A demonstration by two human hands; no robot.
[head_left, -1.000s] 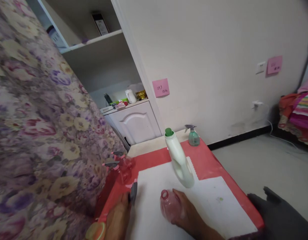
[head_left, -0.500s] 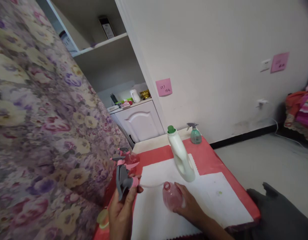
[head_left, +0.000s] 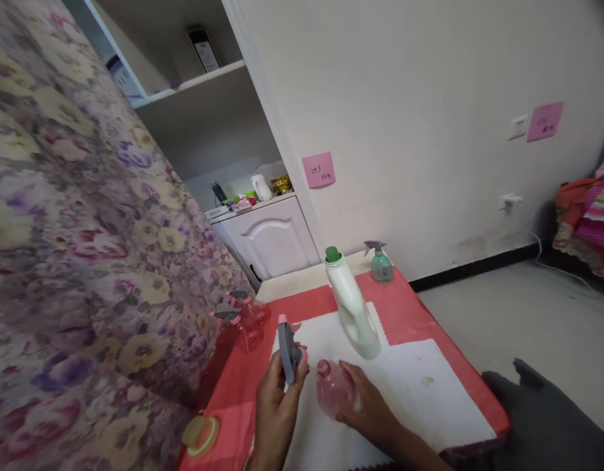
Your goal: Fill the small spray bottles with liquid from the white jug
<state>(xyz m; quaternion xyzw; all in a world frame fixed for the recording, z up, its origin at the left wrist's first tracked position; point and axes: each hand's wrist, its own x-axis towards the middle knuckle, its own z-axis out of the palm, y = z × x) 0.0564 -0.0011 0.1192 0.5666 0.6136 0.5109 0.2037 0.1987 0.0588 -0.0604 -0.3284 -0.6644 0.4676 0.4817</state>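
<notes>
In my left hand is a grey and pink spray head, its pink collar turned toward the bottle's mouth. My right hand grips a clear pink spray bottle round its side; its neck is open and tilts to the left. A small gap separates collar and neck, and I cannot make out the dip tube now. Behind them a large pale-green jug with a green piece in its mouth stands on the white sheet.
Two pink spray bottles with grey heads stand on the red table cover at left. A green spray bottle is at the back. A yellowish round lid lies front left. The floral curtain borders the left side.
My left hand has carried the spray head to the right, close to the bottle's neck. The tube that stretched toward the bottle no longer shows. My right hand keeps hold of the bottle.
</notes>
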